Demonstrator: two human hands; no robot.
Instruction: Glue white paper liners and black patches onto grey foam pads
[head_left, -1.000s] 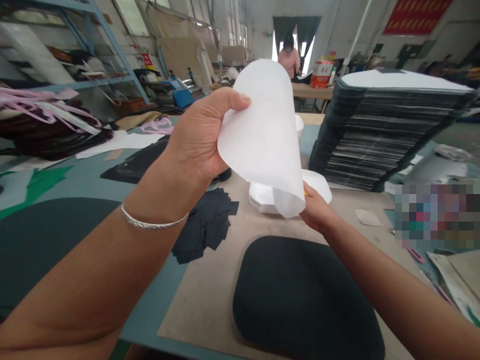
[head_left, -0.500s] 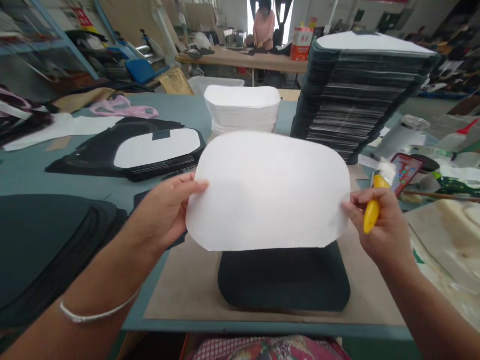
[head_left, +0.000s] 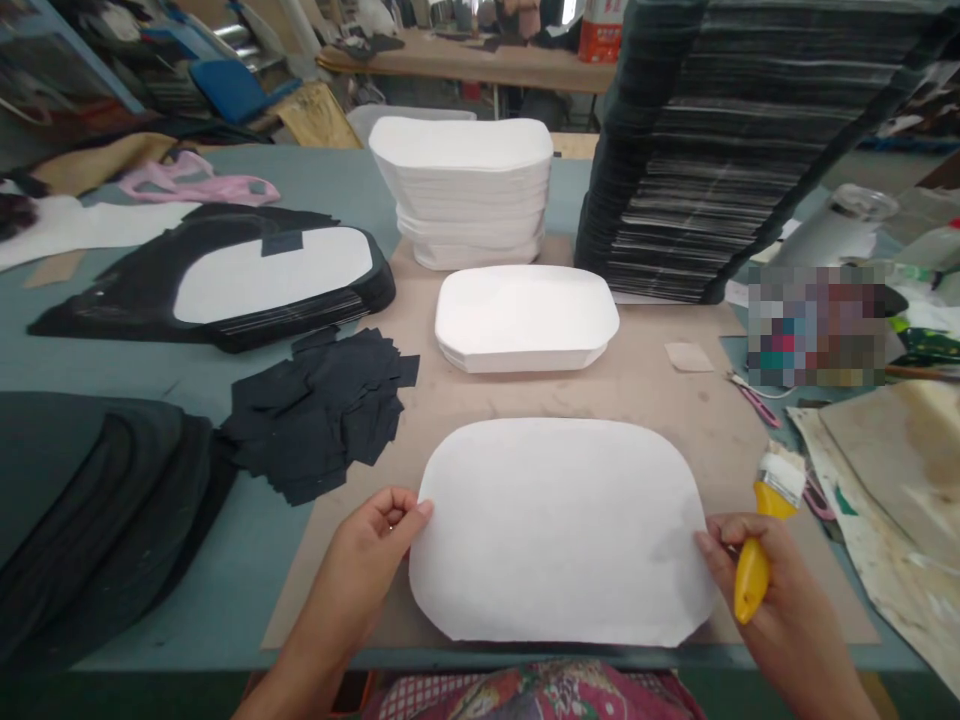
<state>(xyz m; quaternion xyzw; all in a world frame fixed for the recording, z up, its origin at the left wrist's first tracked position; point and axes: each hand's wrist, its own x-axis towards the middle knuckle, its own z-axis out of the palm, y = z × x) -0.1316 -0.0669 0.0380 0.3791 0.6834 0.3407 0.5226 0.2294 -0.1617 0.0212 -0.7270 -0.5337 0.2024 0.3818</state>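
A large white rounded panel (head_left: 562, 530) lies low at the table's front edge, covering the dark piece beneath it. Its left edge is pinched between the thumb and fingers of my left hand (head_left: 371, 560). At the right edge, my right hand (head_left: 772, 590) pinches the panel and also holds a brush (head_left: 754, 575) with a yellow handle and pale bristles pointing up. Behind the panel sits a short stack of smaller-looking white pieces (head_left: 525, 310), with a taller white stack (head_left: 465, 190) farther back.
A tall dark stack (head_left: 720, 150) rises at the back right. Small black patches (head_left: 322, 410) are heaped left of centre, beside dark sheets (head_left: 97, 510). Pink-handled scissors (head_left: 759, 405), a bottle (head_left: 840, 235) and stained cloth (head_left: 900, 500) are at the right.
Both hands have lowered the white panel toward me, over the dark piece. The view has tilted down, and the short white stack and black patches have come into sight.
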